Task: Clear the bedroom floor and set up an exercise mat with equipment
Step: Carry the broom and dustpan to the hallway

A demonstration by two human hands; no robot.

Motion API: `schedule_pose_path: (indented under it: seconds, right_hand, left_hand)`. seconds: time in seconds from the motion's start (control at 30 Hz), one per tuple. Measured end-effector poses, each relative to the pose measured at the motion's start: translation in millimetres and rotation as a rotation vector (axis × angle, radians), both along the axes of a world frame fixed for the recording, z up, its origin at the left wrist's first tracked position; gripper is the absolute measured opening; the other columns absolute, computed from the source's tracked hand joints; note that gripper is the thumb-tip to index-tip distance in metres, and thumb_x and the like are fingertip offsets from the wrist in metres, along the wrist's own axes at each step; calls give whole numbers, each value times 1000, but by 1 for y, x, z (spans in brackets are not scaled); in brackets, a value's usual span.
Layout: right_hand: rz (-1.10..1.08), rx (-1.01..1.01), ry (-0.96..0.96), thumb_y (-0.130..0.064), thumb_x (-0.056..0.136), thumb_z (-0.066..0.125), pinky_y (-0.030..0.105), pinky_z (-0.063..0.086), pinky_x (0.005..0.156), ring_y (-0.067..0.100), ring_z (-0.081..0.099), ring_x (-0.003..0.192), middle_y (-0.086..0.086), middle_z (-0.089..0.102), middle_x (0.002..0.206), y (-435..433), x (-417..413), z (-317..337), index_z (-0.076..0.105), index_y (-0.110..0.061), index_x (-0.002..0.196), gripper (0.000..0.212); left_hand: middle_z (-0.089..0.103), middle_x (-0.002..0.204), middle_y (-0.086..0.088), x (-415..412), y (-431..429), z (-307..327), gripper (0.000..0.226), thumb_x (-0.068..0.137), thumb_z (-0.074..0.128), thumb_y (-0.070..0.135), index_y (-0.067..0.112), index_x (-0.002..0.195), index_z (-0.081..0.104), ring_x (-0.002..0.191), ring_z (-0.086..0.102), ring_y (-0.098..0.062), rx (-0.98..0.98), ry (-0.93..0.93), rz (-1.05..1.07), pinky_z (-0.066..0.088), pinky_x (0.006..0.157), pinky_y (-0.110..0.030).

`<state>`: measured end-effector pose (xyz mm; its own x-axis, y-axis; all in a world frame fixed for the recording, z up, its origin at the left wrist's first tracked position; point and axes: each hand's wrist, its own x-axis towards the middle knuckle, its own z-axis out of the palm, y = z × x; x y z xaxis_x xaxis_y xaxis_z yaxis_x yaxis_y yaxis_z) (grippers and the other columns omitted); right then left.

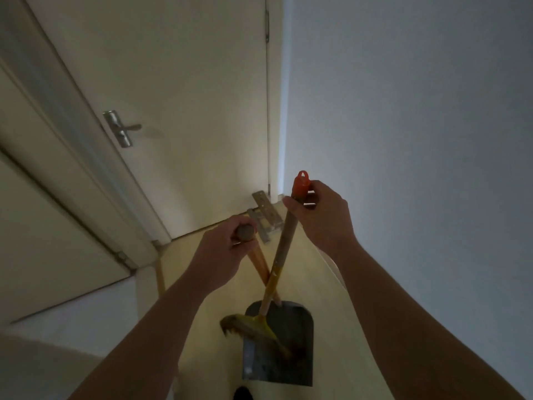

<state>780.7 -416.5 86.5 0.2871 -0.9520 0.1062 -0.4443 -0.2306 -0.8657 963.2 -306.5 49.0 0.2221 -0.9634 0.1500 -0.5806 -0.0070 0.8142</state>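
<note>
My left hand grips the top of a wooden handle that runs down to a dark metal dustpan held low over the pale floor. My right hand pinches the upper end of a broom handle just below its orange cap. The two handles cross between my hands. The yellow broom head with brown bristles lies across the dustpan's face. No exercise mat or equipment is in view.
A closed cream door with a metal lever handle stands straight ahead. A white wall runs close along the right. A metal bracket lies on the floor at the door's foot. Another door frame sits at the left.
</note>
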Motion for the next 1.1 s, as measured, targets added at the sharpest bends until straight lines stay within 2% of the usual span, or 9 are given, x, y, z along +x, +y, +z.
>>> schedule_pose_path:
  seconds: [0.13, 0.23, 0.37, 0.43, 0.5, 0.7, 0.8, 0.93, 1.1]
  right_hand:
    - [-129, -2, 25, -41, 90, 72, 0, 38, 58, -3, 62, 74, -21, 62, 88, -49, 28, 9, 58, -25, 104, 25]
    - [-216, 16, 34, -43, 89, 72, 3, 35, 62, -7, 58, 73, -22, 60, 86, -80, 37, 6, 58, -26, 103, 26]
    - [-317, 52, 45, -44, 88, 72, 3, 35, 60, -7, 57, 73, -21, 60, 88, -129, 32, -5, 58, -28, 100, 24]
    - [-371, 65, 30, -44, 88, 72, 6, 34, 63, -6, 58, 75, -19, 60, 88, -154, 28, -15, 59, -28, 99, 24]
    - [-416, 84, 19, -44, 88, 72, 10, 38, 64, -2, 60, 77, -16, 64, 88, -183, 26, -26, 60, -26, 97, 23]
    - [-481, 188, 18, -40, 89, 71, 27, 54, 75, 12, 66, 84, -4, 70, 93, -259, 27, -47, 65, -18, 101, 26]
    - [-495, 220, 97, -40, 89, 71, 21, 47, 68, 9, 62, 78, -6, 65, 86, -289, 24, -50, 63, -20, 99, 24]
    - [-571, 270, 163, -41, 90, 69, 19, 45, 63, 10, 61, 75, -6, 62, 83, -316, 17, -59, 61, -19, 99, 25]
    - [-680, 334, 200, -39, 93, 66, 19, 40, 61, 7, 58, 75, -4, 62, 87, -348, 21, -70, 59, -19, 101, 23]
  left_hand:
    - [69, 100, 21, 41, -67, 11, 27, 88, 73, 8, 24, 109, 67, 94, 66, 6, -5, -12, -111, 51, 80, -9]
    - [69, 95, 19, 51, -116, 16, 25, 89, 72, 11, 25, 109, 66, 91, 65, 9, 12, -33, -189, 49, 77, -6]
    - [72, 92, 13, 53, -185, 14, 24, 91, 70, 10, 24, 110, 64, 86, 67, 9, 66, -24, -318, 53, 72, -9]
    - [72, 91, 7, 51, -220, 10, 23, 92, 69, 10, 23, 111, 64, 83, 69, 4, 81, -37, -365, 58, 68, -18]
    - [72, 91, 6, 49, -257, 2, 25, 93, 68, 11, 24, 112, 63, 82, 68, 3, 113, -67, -383, 60, 65, -21]
    - [66, 92, 7, 49, -346, -19, 21, 92, 69, 18, 31, 103, 57, 83, 67, -7, 248, -203, -518, 55, 64, -15]
    - [64, 90, 13, 50, -388, -28, 20, 91, 71, 21, 32, 101, 57, 86, 61, 8, 250, -265, -586, 48, 67, -9]
    - [68, 82, 11, 45, -439, -43, 23, 89, 74, 24, 29, 104, 59, 77, 65, 3, 269, -299, -715, 51, 64, -13]
    - [67, 86, 16, 37, -508, -70, 26, 85, 78, 23, 30, 102, 59, 76, 62, 8, 236, -352, -868, 43, 62, -5]
